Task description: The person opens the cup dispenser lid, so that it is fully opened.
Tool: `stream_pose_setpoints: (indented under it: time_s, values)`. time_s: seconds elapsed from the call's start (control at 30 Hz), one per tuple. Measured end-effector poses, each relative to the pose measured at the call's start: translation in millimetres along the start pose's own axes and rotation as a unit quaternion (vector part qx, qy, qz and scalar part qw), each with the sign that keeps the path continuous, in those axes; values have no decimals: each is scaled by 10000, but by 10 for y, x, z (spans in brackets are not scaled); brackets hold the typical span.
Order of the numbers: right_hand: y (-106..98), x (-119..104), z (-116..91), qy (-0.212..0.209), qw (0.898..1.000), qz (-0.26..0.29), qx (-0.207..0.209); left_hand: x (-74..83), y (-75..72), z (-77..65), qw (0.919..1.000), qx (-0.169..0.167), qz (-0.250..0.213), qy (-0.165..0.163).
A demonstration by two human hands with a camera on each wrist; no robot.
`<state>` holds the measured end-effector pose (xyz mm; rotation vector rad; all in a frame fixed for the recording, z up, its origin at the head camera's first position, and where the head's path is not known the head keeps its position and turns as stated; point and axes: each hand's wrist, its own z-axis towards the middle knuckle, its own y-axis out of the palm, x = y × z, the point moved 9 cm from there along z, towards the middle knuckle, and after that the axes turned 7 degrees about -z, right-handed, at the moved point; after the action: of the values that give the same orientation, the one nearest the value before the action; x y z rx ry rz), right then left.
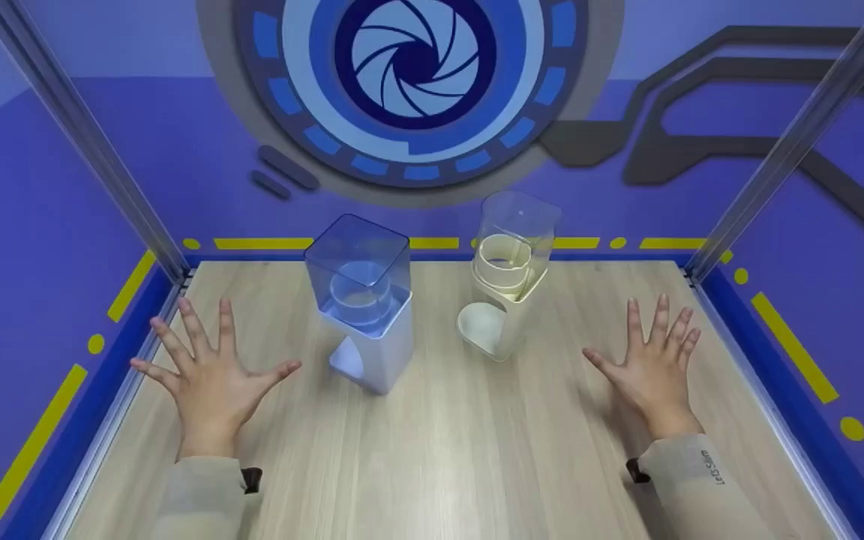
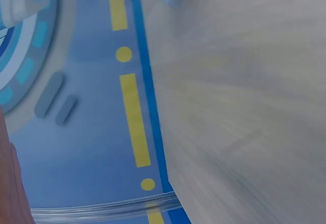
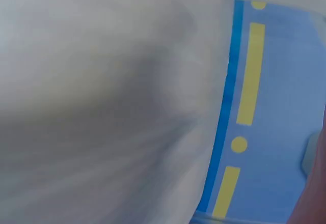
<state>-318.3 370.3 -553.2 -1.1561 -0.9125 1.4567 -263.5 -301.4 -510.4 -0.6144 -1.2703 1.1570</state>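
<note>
My left hand is held over the left part of the table with its fingers spread, holding nothing. To its right stands a pale blue dispenser-like holder with a see-through square upper container and a round ring inside. A cream holder of similar build, with a clear upper part and a rounded foot, stands farther right and a little back. My right hand spreads its fingers right of the cream holder, apart from it and holding nothing. Each wrist view catches only a hand's edge.
Both holders stand on a light wood-grain table. A blue back wall with a printed round emblem and yellow marks rises behind it. Metal posts mark the back corners, and side walls flank the table.
</note>
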Motion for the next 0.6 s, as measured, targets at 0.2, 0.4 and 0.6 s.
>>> stream_pose_setpoints:
  time_s: [0.2, 0.4, 0.6]
  values:
    - [-113, -162, 3, -33, 9987, 244, 455, 121, -58, -77, 9987, 379, -346, -30]
    - [-238, -315, -62, -73, 9915, 732, 1075, 264, -104, -219, 9882, 1047, -1120, 5]
    - [-266, -478, -131, -50, 9804, 1400, 1383, 426, -103, -336, 9718, 1659, -1656, 236]
